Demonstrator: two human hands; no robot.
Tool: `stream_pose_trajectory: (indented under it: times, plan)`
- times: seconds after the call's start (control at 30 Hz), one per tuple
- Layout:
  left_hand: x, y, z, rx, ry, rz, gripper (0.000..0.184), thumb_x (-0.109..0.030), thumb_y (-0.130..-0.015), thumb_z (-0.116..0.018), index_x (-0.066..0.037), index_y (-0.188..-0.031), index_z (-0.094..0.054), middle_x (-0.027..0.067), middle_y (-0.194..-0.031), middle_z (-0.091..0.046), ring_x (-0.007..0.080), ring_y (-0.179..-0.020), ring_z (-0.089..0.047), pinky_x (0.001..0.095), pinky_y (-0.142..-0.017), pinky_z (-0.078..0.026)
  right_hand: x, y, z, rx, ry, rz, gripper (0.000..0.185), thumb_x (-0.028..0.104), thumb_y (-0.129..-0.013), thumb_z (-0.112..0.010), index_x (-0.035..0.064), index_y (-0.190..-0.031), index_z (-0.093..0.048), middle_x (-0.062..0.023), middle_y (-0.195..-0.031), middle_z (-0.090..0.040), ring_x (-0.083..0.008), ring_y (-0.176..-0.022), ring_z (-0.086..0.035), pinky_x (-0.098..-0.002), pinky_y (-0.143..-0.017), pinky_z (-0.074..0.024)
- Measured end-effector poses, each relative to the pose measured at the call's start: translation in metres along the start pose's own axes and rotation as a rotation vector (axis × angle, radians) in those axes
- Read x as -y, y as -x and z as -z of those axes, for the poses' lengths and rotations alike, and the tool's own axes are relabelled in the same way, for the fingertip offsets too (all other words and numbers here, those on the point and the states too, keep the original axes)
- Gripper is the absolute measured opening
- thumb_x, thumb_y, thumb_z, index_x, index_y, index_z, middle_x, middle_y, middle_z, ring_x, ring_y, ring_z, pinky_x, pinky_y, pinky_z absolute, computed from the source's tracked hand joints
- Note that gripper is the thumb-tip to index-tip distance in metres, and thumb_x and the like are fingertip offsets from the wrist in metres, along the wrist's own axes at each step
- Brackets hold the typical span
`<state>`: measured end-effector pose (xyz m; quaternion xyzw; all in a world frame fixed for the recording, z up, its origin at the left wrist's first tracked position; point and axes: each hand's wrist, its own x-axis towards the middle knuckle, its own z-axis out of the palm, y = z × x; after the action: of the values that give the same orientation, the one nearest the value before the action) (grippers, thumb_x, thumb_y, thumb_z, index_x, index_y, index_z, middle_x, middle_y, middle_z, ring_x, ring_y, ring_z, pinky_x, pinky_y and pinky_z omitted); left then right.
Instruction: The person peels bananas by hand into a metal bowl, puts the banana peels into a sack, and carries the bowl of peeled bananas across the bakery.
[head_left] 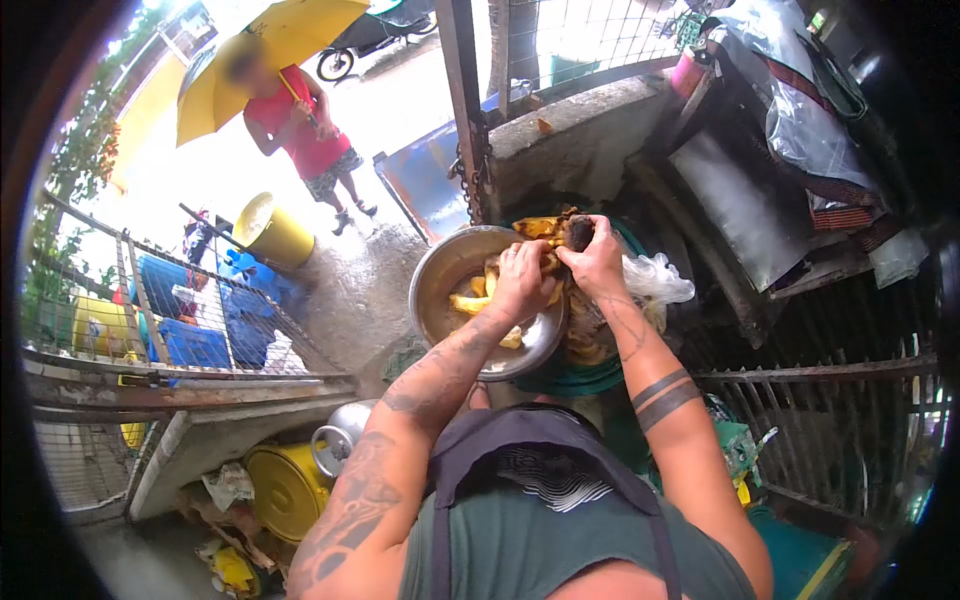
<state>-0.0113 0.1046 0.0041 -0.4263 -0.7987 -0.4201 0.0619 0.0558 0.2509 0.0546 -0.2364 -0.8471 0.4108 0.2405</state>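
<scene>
Your R hand (pixel 597 262) is at 12 o'clock, just past the bowl's 2 o'clock rim, thumb and fingers closed on a dark lump (pixel 579 233). Your L hand (pixel 527 282) is over the R part of the metal bowl (pixel 432 290), fingers bent & close together; can't tell what, if anything, they grip, as the back of the hand hides it. A yellow-orange piece (pixel 537 227), prob. fruit but too blurred to be sure, sits at the lump's 9 o'clock side. More yellow pieces (pixel 468 303) lie in the bowl, L of & below your L hand.

A green basin (pixel 572 380) shows around the bowl's R side, w/ brownish matter in it, & a white plastic bag (pixel 657 279) is at 1 o'clock, near your R wrist. Approx. 11 o'clock, well apart, a person in a red top (pixel 308 135) holds a yellow umbrella (pixel 270 35); a yellow bucket (pixel 272 230) stands at 10 o'clock
</scene>
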Motion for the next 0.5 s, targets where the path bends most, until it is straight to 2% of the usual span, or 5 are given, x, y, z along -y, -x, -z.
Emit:
stream_pose_trajectory:
  times: [0.13, 0.23, 0.3, 0.43, 0.5]
  plan:
    - [-0.022, -0.018, 0.032, 0.127, 0.455, 0.324, 0.049, -0.012, -0.074, -0.061, -0.002, -0.120, -0.051, 0.0196, -0.099, -0.062, 0.0325, -0.093, -0.063, 0.0376, -0.085, -0.050, 0.005, 0.000, 0.002, 0.028, 0.003, -0.069, 0.071, 0.021, -0.067, -0.082, -0.0041, -0.123, -0.047, -0.0272, -0.106, -0.065, -0.0390, -0.101, -0.064, -0.0416, -0.088, -0.0501]
    - [-0.002, -0.024, 0.027, 0.137, 0.438, 0.500, 0.031, -0.014, -0.078, -0.064, -0.004, -0.108, -0.059, 0.0101, -0.086, -0.064, 0.0161, -0.075, -0.062, 0.0330, -0.068, -0.051, -0.010, -0.001, -0.006, 0.004, 0.071, -0.049, 0.072, 0.022, -0.067, -0.082, -0.0038, -0.125, -0.046, -0.0279, -0.106, -0.065, -0.0407, -0.101, -0.064, -0.0429, -0.088, -0.0501]
    - [0.014, -0.025, 0.028, 0.038, 0.533, 0.627, 0.017, -0.010, -0.080, -0.063, -0.003, -0.095, -0.062, 0.0051, -0.082, -0.063, 0.0125, -0.071, -0.059, 0.0275, -0.064, -0.049, -0.004, -0.004, -0.007, -0.003, 0.096, -0.048, 0.073, 0.023, -0.067, -0.082, -0.0036, -0.125, -0.046, -0.0283, -0.105, -0.065, -0.0413, -0.101, -0.064, -0.0434, -0.088, -0.0501]
    - [0.024, -0.018, 0.039, -0.330, 1.355, 0.842, 0.025, -0.001, -0.081, -0.058, -0.004, -0.105, -0.055, 0.0129, -0.096, -0.062, 0.0249, -0.089, -0.064, 0.0368, -0.083, -0.053, 0.005, 0.002, -0.003, 0.027, 0.045, -0.091, 0.071, 0.023, -0.068, -0.080, -0.0034, -0.125, -0.046, -0.0288, -0.105, -0.065, -0.0415, -0.102, -0.064, -0.0436, -0.089, -0.0496]
    - [0.038, -0.018, 0.050, -0.502, 1.552, 1.046, 0.028, 0.002, -0.082, -0.056, -0.005, -0.108, -0.048, 0.0146, -0.094, -0.058, 0.0334, -0.094, -0.062, 0.0530, -0.086, -0.052, 0.006, 0.001, -0.002, 0.043, 0.033, -0.070, 0.071, 0.023, -0.068, -0.079, -0.0035, -0.125, -0.046, -0.0289, -0.105, -0.065, -0.0417, -0.102, -0.063, -0.0438, -0.089, -0.0494]
